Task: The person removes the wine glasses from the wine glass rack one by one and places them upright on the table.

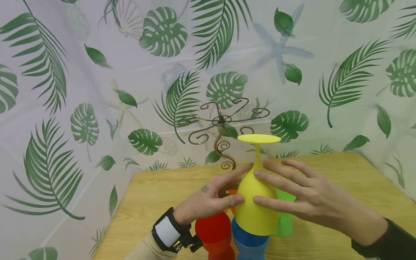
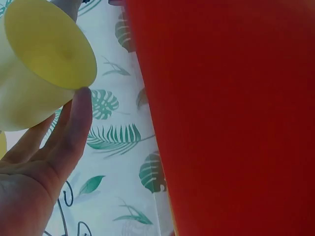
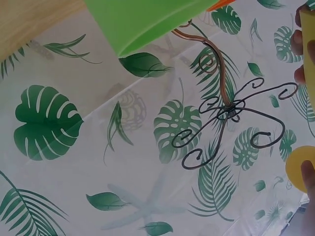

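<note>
A yellow plastic goblet [image 1: 256, 196] is upside down in the head view, its stem and round foot uppermost. My left hand [image 1: 212, 195] holds the bowl from the left, thumb on the near side and fingers reaching toward the stem. From the right, my right hand [image 1: 302, 191] holds the same bowl, with thumb and fingers spread along it. The goblet's mouth hangs right over a blue goblet [image 1: 250, 236] and overlaps it in this view. In the left wrist view, fingers [image 2: 74, 132] touch the yellow rim.
A red goblet [image 1: 214, 231] stands left of the blue one, and a green goblet [image 1: 284, 225] is behind to the right. An orange one [image 1: 232, 195] is mostly hidden. The scrolled metal stand [image 1: 222, 121] rises behind them on the wooden table [image 1: 156, 191], before a leaf-print sheet [image 1: 97, 72].
</note>
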A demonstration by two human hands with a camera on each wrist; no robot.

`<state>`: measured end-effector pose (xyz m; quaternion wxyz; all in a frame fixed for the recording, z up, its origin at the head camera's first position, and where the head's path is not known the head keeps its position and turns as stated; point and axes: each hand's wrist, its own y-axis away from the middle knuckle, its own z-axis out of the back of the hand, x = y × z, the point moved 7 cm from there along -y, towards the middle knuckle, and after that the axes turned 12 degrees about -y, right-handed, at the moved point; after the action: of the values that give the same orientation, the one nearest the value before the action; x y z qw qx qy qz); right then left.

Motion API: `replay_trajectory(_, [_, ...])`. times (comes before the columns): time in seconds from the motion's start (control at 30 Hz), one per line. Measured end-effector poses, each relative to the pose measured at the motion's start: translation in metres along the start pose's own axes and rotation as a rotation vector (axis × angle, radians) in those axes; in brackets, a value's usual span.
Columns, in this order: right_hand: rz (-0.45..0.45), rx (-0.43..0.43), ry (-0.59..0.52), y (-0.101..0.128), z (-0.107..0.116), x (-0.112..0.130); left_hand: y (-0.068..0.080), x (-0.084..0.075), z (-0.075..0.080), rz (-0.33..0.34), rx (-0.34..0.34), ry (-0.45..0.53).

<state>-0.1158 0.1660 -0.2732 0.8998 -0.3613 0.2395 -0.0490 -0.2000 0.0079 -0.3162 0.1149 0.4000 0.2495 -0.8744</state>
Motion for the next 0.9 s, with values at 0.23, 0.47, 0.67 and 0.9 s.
replay_trajectory(0.23, [0.032, 0.061, 0.007, -0.002, 0.007, 0.009, -0.002, -0.005, -0.007, -0.006, 0.034, 0.083])
replay_trajectory(0.47, [0.037, 0.055, -0.006, -0.003, 0.014, 0.017, -0.003, -0.009, -0.012, -0.039, 0.01, 0.103])
replay_trajectory(0.67, [0.005, 0.0, 0.029, 0.002, 0.018, 0.017, -0.002, -0.01, -0.014, -0.037, -0.001, 0.125])
replay_trajectory(0.9, [-0.116, 0.049, 0.03, 0.018, 0.023, 0.014, -0.005, -0.015, -0.015, -0.076, -0.027, 0.108])
